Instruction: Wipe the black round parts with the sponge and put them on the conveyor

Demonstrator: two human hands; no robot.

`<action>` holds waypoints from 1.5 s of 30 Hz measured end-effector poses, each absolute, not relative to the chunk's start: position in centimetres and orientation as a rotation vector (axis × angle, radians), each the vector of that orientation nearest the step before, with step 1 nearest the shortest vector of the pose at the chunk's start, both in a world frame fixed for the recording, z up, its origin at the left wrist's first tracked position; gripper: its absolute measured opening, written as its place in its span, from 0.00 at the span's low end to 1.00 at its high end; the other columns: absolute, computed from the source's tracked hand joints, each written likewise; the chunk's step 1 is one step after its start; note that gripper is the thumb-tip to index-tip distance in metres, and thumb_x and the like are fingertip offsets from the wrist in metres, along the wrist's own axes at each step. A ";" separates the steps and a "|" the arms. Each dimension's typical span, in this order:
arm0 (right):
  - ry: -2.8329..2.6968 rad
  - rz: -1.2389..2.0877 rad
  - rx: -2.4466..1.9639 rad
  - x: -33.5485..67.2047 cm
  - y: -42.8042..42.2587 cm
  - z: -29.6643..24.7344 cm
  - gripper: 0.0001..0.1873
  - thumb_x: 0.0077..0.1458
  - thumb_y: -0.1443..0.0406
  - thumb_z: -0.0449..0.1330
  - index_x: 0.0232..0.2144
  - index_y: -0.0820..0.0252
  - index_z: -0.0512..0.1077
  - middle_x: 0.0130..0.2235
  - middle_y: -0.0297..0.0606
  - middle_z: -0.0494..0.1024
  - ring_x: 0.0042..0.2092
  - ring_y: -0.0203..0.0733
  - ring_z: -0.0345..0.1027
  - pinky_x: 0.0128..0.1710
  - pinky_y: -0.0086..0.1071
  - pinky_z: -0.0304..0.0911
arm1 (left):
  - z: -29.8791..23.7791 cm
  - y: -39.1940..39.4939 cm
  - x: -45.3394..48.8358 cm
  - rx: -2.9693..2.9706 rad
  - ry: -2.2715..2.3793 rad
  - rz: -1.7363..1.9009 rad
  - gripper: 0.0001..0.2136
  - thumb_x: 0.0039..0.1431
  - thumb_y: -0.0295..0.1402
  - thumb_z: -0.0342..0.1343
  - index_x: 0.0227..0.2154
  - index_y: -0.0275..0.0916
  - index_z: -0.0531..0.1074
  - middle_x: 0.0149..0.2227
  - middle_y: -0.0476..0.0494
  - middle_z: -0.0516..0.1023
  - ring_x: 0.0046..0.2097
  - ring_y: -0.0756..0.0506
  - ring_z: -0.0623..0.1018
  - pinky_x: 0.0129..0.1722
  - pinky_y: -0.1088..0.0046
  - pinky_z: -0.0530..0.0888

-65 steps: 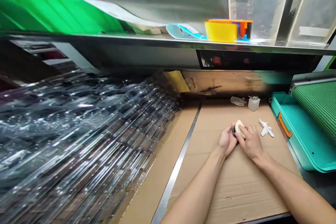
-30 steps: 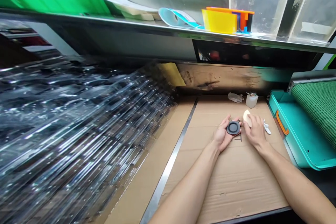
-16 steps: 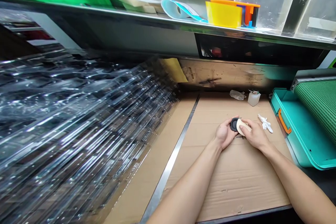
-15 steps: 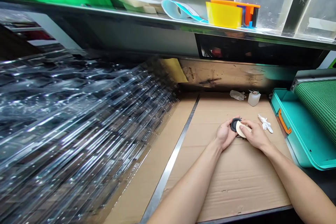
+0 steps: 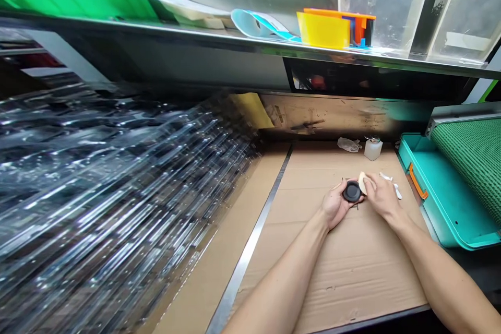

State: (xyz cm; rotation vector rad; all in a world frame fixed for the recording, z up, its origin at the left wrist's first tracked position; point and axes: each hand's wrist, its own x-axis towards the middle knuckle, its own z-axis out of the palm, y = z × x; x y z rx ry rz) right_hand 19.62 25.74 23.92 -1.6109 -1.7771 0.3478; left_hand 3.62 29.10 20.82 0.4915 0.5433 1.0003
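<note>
My left hand (image 5: 335,206) is closed around a round black part (image 5: 353,191), shaped like a shallow cup or lid, with its dished face turned up. Pinched between the thumb and fingers of my right hand (image 5: 380,195) is a pale cream round pad (image 5: 362,182), tilted on edge at the black part's right rim. Whether the two touch, I cannot tell. Beyond my right hand lies a crumpled white cloth or tissue (image 5: 397,191), partly hidden by the fingers.
Clear plastic trays (image 5: 136,193) are stacked high on the left. Cardboard (image 5: 332,271) covers the bench. A small white bottle (image 5: 373,148) and crumpled plastic (image 5: 349,144) lie at the back. To the right are a teal bin (image 5: 465,237) and a green conveyor belt (image 5: 473,151). A metal shelf (image 5: 235,42) hangs overhead.
My right hand has shifted the cream pad off the black part's face towards its right edge and tipped it up. More of the black part now shows. The view has shifted slightly.
</note>
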 end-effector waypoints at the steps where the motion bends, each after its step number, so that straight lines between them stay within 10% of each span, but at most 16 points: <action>1: -1.817 0.314 -1.594 19.1 25.6 23.8 0.18 0.67 0.58 0.52 0.51 0.54 0.77 0.48 0.39 0.82 0.50 0.45 0.75 0.51 0.35 0.65 | 20.8 29.1 3.7 0.478 0.542 1.000 0.13 0.70 0.34 0.49 0.41 0.32 0.77 0.46 0.33 0.81 0.46 0.40 0.80 0.52 0.54 0.77; 17: -2.015 0.015 -1.939 15.9 25.3 23.9 0.22 0.71 0.57 0.45 0.58 0.55 0.70 0.47 0.45 0.81 0.44 0.46 0.76 0.39 0.31 0.62 | 21.0 29.5 3.7 0.412 0.557 0.987 0.15 0.72 0.34 0.46 0.39 0.32 0.76 0.45 0.33 0.81 0.49 0.41 0.80 0.54 0.59 0.77; 30: -1.541 0.411 -1.596 18.7 25.4 23.9 0.21 0.67 0.50 0.50 0.49 0.57 0.70 0.28 0.33 0.79 0.33 0.43 0.74 0.35 0.31 0.62 | 21.6 29.2 3.6 0.564 0.509 0.920 0.20 0.70 0.46 0.47 0.42 0.34 0.74 0.34 0.39 0.79 0.30 0.45 0.77 0.24 0.73 0.69; 37: -1.772 0.125 -2.018 17.3 25.1 25.1 0.17 0.70 0.53 0.47 0.47 0.53 0.70 0.36 0.39 0.82 0.38 0.46 0.76 0.35 0.32 0.58 | 21.0 28.6 4.4 0.690 0.618 0.983 0.21 0.69 0.47 0.49 0.34 0.33 0.76 0.30 0.41 0.79 0.28 0.47 0.75 0.26 0.71 0.71; 45: -1.865 0.070 -2.147 15.1 24.5 25.0 0.22 0.71 0.55 0.44 0.62 0.49 0.63 0.41 0.44 0.82 0.39 0.48 0.77 0.40 0.35 0.63 | 20.9 28.5 4.1 0.481 0.545 1.038 0.18 0.72 0.42 0.48 0.43 0.34 0.78 0.45 0.36 0.82 0.50 0.41 0.80 0.55 0.63 0.74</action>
